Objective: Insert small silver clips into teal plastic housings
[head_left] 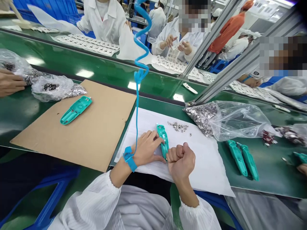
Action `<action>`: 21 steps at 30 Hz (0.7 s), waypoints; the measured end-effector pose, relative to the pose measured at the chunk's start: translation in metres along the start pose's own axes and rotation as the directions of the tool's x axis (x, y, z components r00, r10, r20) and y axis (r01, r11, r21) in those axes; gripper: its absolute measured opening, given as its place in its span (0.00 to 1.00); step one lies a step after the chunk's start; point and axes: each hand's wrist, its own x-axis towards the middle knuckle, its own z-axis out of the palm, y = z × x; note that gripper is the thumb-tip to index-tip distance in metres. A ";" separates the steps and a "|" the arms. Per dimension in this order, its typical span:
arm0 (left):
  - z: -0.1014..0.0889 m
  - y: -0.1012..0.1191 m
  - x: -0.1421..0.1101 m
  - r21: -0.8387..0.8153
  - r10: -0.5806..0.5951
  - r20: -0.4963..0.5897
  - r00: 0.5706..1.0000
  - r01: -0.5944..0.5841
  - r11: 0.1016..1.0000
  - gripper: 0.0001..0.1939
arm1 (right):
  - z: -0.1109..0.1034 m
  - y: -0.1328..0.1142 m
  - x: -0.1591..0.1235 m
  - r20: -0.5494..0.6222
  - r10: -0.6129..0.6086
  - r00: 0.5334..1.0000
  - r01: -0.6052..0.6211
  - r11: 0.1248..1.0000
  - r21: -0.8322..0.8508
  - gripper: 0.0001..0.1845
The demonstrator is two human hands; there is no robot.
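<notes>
A teal plastic housing half point(164, 142) lies on the white sheet point(201, 166), its hollow inside facing up. My left hand point(148, 147) is closed on its left side, fingertips over the middle and thumb by the near end. A blue wrist strap with a coiled cord circles that wrist. My right hand point(181, 159) is curled in a fist against the housing's near right edge; what its fingers hold, if anything, is hidden. Just beyond the housing, small metal pieces point(178, 126) lie in a loose pile.
Left, another teal housing half point(76, 110) rests on brown cardboard point(105, 127). A clear bag of metal pieces point(203, 116) lies at right, near two teal housings point(243, 159). Co-workers' hands show at both sides. A metal post point(216, 76) rises beyond the bench.
</notes>
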 end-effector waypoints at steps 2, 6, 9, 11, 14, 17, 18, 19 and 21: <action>0.000 0.000 0.000 0.011 0.001 0.003 1.000 -0.001 1.000 0.29 | 0.001 0.003 -0.002 0.000 -0.027 1.000 0.027 0.999 -0.043 0.29; 0.001 -0.001 0.000 0.025 -0.005 0.016 1.000 0.005 1.000 0.25 | 0.003 0.011 -0.006 0.022 -0.087 0.996 0.089 0.982 -0.167 0.30; -0.001 0.000 -0.001 0.027 -0.009 0.023 1.000 0.008 1.000 0.22 | 0.004 0.017 -0.006 0.057 -0.081 0.995 0.092 0.971 -0.221 0.31; -0.003 0.002 -0.001 0.023 -0.019 0.025 1.000 0.018 1.000 0.22 | 0.005 0.016 -0.003 0.081 -0.063 0.995 0.082 0.964 -0.252 0.32; -0.004 0.004 -0.002 0.020 -0.029 0.014 0.999 0.029 0.999 0.24 | 0.006 0.003 0.002 0.114 -0.066 0.991 0.113 0.871 -0.479 0.30; -0.004 0.005 -0.002 0.030 -0.029 -0.015 0.999 0.029 0.999 0.22 | 0.008 -0.019 0.002 0.104 -0.180 0.978 0.186 0.531 -0.827 0.22; -0.004 0.006 -0.002 0.035 -0.025 -0.026 0.999 0.026 0.999 0.21 | 0.008 -0.026 0.000 0.101 -0.214 0.972 0.181 0.399 -0.899 0.17; -0.004 0.006 -0.002 0.040 -0.019 -0.037 0.999 0.021 0.999 0.19 | 0.008 -0.033 -0.002 0.096 -0.229 0.969 0.162 0.288 -0.944 0.14; -0.005 0.008 -0.002 0.046 -0.008 -0.052 0.999 0.010 0.999 0.19 | 0.007 -0.043 -0.004 0.092 -0.179 0.980 0.118 0.145 -0.982 0.16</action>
